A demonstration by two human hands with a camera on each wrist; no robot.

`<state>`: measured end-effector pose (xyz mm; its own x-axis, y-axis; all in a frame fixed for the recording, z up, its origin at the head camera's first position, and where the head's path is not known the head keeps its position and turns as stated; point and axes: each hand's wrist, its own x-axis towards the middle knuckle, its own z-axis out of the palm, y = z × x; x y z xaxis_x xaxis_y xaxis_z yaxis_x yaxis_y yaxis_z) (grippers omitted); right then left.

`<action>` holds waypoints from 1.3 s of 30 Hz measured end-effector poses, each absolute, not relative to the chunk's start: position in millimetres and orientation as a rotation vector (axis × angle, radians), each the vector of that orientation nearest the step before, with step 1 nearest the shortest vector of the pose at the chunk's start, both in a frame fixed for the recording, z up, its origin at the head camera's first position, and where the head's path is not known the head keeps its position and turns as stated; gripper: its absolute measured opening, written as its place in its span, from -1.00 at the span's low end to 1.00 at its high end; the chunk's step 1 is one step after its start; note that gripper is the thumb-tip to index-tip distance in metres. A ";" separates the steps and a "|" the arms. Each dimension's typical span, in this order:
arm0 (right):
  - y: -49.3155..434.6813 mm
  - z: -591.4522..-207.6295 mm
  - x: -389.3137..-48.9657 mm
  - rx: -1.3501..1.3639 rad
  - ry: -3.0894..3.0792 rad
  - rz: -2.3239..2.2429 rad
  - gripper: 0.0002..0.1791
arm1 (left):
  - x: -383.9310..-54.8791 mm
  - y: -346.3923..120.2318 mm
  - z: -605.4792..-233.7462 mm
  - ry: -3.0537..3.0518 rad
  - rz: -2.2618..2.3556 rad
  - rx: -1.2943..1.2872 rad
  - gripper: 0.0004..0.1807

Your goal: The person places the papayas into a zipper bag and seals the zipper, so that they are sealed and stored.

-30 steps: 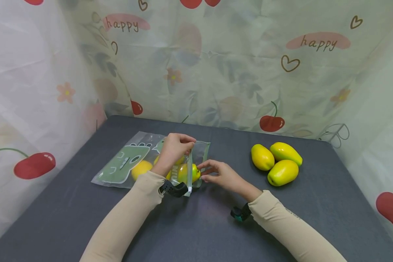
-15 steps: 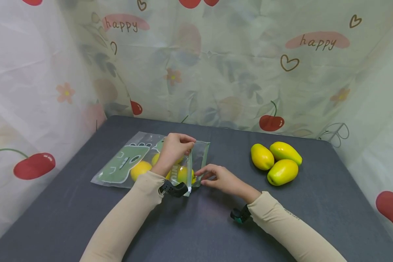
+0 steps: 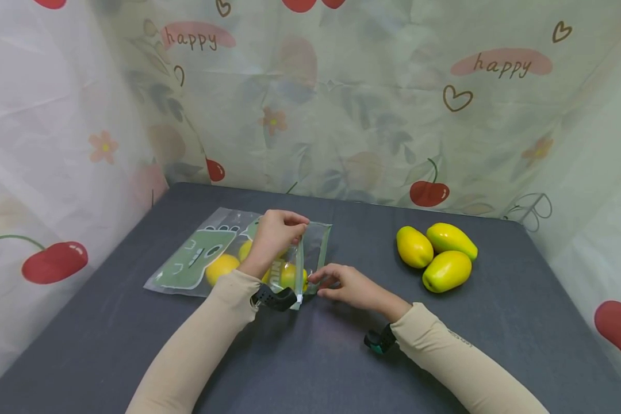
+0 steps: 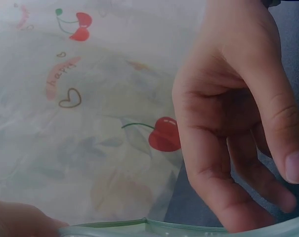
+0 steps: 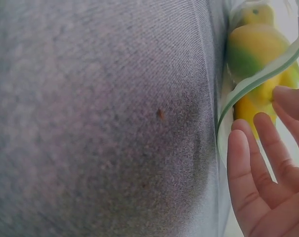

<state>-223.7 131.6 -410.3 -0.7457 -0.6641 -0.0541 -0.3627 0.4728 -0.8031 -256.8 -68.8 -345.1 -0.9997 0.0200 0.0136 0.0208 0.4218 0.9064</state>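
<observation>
A clear zip bag [image 3: 194, 261] with a green cartoon print lies on the table, several yellow fruits inside it. With thumb and fingers my left hand [image 3: 276, 236] pinches the upper edge of its mouth, holding it raised. Only part of that hand shows low in the left wrist view, beside the bag's green rim [image 4: 144, 226]. My right hand [image 3: 349, 286] is at the mouth, fingers loosely bent and apart. Just inside, a yellow-green mango [image 5: 253, 54] lies near its fingertips in the right wrist view. The bag's white slider [image 3: 299, 299] sits at the near corner.
Three yellow mangoes [image 3: 447, 271] lie grouped to the right on the dark table [image 3: 310, 368]. A printed cloth [image 3: 352, 115] hangs behind and along both sides. A thin wire [image 3: 533, 213] lies at the back right corner.
The mango at the mouth has slid left, deeper into the bag. My right hand has followed slightly left and lowered, its fingers off the fruit. My left hand stays on the bag's edge.
</observation>
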 end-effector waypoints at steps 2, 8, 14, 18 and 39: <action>131.1 -410.2 -223.7 -0.858 2.369 -1.152 -0.65 | -256.4 -68.9 -344.8 -2.648 -1.687 -0.042 -0.87; 131.2 -411.3 -225.3 -0.853 2.364 -1.126 -0.64 | -256.0 -69.2 -344.8 -2.644 -1.686 -0.045 -0.87; 132.2 -413.1 -225.3 -0.841 2.340 -1.126 -0.64 | -256.1 -70.7 -345.2 -2.647 -1.677 -0.059 -0.87; 132.9 -415.7 -225.1 -0.836 2.321 -1.139 -0.62 | -256.4 -71.2 -346.6 -2.641 -1.683 -0.073 -0.87; 136.6 -414.4 -224.1 -0.794 2.295 -1.174 -0.58 | -255.5 -71.1 -346.9 -2.636 -1.690 -0.066 -0.86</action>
<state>-224.1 136.6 -414.4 -0.7381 -0.6637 -0.1218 -0.2894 0.4744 -0.8314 -255.5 -71.1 -346.9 -0.9991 0.0303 0.0309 0.0407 0.4167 0.9081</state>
